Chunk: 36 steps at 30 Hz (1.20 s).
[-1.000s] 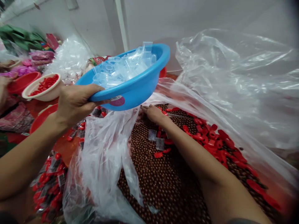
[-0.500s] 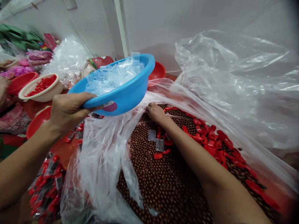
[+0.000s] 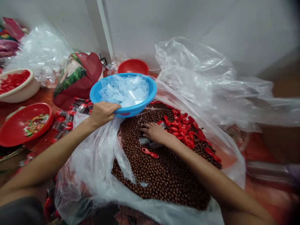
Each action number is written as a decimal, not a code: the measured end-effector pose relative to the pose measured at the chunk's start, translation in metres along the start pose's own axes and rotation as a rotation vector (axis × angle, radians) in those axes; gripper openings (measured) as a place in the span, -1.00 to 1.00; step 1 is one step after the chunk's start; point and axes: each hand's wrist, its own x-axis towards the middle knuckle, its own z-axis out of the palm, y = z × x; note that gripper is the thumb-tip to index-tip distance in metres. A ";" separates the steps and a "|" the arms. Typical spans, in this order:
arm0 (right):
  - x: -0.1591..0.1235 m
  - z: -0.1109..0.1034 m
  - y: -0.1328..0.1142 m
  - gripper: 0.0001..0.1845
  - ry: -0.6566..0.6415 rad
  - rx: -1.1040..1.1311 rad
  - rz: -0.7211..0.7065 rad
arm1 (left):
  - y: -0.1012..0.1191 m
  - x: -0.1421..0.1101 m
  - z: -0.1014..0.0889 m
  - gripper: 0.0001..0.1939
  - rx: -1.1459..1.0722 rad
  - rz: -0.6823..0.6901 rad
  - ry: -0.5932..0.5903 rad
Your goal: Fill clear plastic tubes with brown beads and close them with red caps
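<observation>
My left hand (image 3: 103,115) is closed on the near left rim of a blue basin (image 3: 138,109), which is full of clear plastic containers (image 3: 124,90). The basin hangs or rests at the far edge of a heap of small shiny brown balls (image 3: 161,178) lying in a clear plastic bag (image 3: 93,156). Over the heap, my right hand (image 3: 154,132) is palm down with its fingers spread, beside clear containers (image 3: 144,141) partly under it. Red plastic spoon-like pieces (image 3: 185,128) are piled right of this hand. One more red piece (image 3: 150,152) lies nearer on the balls.
At left are a red bowl (image 3: 43,109) with small colourful pieces and a cream bowl (image 3: 28,90) of red pieces. Filled red-capped containers (image 3: 63,122) lie beside the bag. A red bowl (image 3: 133,66) stands behind the basin. Loose clear plastic sheeting (image 3: 194,78) lies at back right.
The blue basin has come down and levelled in my left hand. My right hand has drawn back from the far bag edge to the clear containers, its fingers spreading. The view has shifted right.
</observation>
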 end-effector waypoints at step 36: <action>-0.195 0.032 -0.117 -0.73 0.855 0.959 0.917 | 0.151 -0.049 -0.176 -0.73 -0.860 0.141 0.225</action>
